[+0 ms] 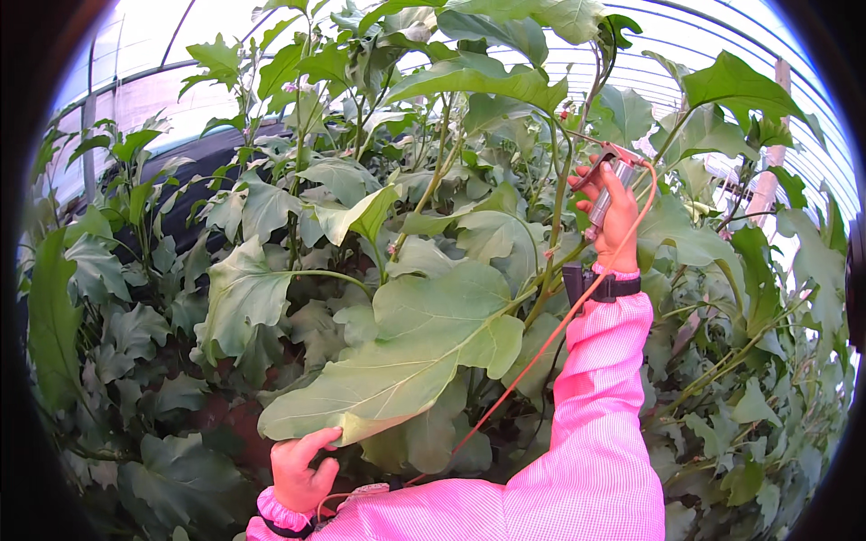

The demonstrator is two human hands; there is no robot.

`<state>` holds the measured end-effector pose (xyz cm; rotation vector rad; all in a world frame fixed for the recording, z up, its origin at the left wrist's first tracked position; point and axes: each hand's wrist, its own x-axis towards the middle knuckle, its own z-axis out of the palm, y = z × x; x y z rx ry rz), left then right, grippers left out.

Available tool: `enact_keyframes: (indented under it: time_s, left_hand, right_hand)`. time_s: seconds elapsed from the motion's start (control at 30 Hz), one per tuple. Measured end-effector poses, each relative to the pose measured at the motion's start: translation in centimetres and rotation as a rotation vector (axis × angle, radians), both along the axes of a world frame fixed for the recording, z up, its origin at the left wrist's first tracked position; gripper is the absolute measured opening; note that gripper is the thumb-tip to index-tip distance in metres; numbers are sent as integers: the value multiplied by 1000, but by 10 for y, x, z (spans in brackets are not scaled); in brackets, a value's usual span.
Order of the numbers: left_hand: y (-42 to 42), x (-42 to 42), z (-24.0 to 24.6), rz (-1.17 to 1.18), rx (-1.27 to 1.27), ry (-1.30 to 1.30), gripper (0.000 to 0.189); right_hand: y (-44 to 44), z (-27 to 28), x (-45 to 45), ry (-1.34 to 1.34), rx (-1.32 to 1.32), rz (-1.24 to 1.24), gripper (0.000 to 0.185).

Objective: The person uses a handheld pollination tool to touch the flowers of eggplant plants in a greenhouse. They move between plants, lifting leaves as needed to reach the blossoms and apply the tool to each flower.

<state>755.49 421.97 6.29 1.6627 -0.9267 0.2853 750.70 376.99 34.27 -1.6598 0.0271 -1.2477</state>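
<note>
My left hand (304,471) is at the lower left, its fingertips at the near edge of a broad eggplant leaf (413,345). That edge is folded up beside the fingers and seems pinched between them; the thumb stands apart from the leaf. Raised at the upper right, my right hand (619,216) grips a small metal hand sprayer (621,172) with a lever and a reddish head. Its thin nozzle points left, among the upper stems of an eggplant plant (558,196). From the head an orange hose (517,379) runs down past my wrist and pink sleeve.
Dense eggplant plants (257,284) surround me, some with pale purple flowers (298,84). Behind them at left is dark sheeting (196,152). A post (768,176) rises at right under the hooped greenhouse roof (683,47). Black bands circle both wrists.
</note>
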Motion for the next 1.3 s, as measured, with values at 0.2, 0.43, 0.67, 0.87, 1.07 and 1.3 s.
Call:
enact_keyframes:
  time_s: [0.2, 0.43, 0.67, 0.87, 1.07, 1.3]
  left_hand:
    - [-7, 13, -6, 28, -49, -64, 35]
    - [-6, 17, -8, 32, -29, -59, 35]
    - [-1, 42, -3, -35, -50, -100, 33]
    - [6, 69, 8, -102, -30, -133, 35]
    - [9, 83, 12, -150, 3, -118, 36]
    - [11, 90, 15, -159, 33, -122, 37]
  right_hand:
    - [-13, 0, 2, 62, -72, -43, 47]
    - [-18, 1, 4, 64, -79, -43, 47]
    - [-11, 2, 10, 18, -86, -14, 48]
    - [1, 1, 9, -39, -89, -36, 46]
    - [0, 2, 19, 52, -38, -129, 48]
    - [-1, -5, 19, -14, -87, -90, 48]
